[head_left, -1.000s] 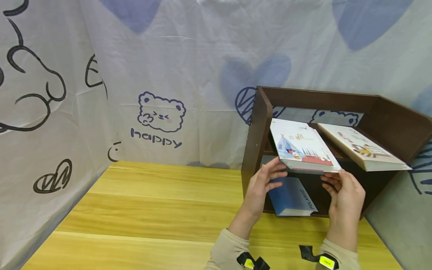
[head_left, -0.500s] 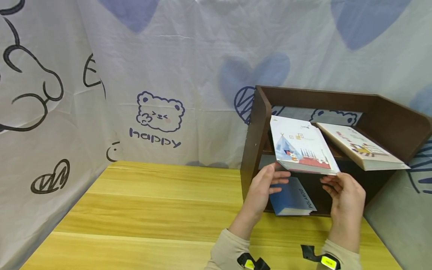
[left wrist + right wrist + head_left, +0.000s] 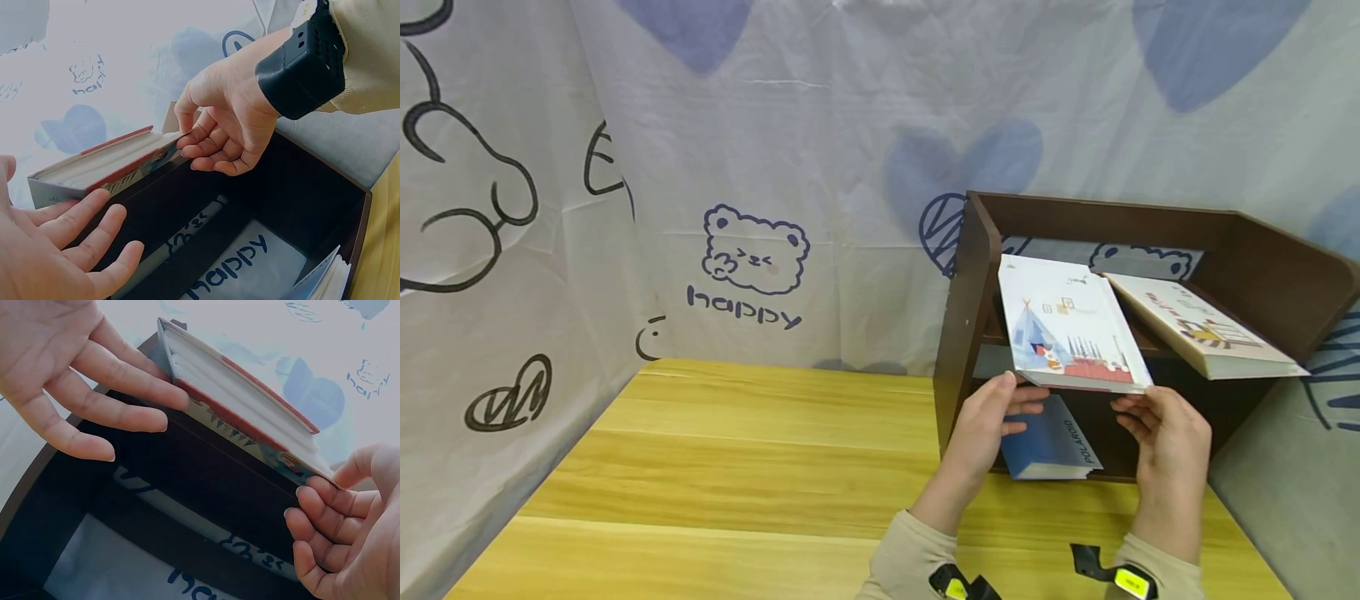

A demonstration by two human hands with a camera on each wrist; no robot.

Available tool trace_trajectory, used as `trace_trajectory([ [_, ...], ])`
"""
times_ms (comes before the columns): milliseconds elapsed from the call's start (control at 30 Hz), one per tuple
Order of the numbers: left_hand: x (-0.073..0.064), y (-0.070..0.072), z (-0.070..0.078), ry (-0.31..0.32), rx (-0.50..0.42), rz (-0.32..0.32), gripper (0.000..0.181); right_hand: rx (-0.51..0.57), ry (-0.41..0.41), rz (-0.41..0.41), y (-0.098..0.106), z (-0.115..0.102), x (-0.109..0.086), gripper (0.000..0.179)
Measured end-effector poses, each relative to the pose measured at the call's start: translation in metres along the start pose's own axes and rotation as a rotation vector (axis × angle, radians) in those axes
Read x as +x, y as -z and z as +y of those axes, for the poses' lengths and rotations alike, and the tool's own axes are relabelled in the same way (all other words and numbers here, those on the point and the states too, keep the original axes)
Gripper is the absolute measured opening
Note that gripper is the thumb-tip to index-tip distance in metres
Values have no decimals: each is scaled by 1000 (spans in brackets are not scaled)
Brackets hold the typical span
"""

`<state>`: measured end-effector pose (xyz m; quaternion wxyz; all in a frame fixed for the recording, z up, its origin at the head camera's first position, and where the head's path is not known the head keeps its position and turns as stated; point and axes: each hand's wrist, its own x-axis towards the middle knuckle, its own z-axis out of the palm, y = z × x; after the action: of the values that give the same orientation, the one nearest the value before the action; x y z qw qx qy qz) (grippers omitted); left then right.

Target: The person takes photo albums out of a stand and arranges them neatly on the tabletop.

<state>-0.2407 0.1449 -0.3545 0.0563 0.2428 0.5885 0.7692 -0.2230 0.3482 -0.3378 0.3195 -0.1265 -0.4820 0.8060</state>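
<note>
A white hardcover book with a blue tent drawing lies tilted at the left of the upper shelf, its near end sticking out. My right hand pinches its near right corner between thumb and curled fingers. At the near left corner, by the spine, is my left hand; in the right wrist view its straight fingers reach under the book. Beside it, a beige book leans on the same shelf. Below, a blue book marked POLAROID rests in the lower compartment, partly hidden by the left fingers.
The dark brown bookshelf stands at the right of the yellow wooden table. Its right side panel rises beside the beige book. A printed cloth with hearts and bear drawings hangs behind.
The white book's near end has shifted slightly left and down. My left hand has gone down a little with it; my right hand keeps its pinch on the corner.
</note>
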Motion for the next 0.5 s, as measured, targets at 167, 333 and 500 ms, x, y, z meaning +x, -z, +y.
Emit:
trace_trajectory([
  [167,0,-1,-3,2,-9,22,47,-37,-18,-49,6,-1,1,37],
  [333,2,-2,-5,3,2,43,43,-149,-25,-91,15,-1,3,36],
  [500,4,-2,-8,2,-16,72,40,-189,-12,-166,21,-2,4,37],
])
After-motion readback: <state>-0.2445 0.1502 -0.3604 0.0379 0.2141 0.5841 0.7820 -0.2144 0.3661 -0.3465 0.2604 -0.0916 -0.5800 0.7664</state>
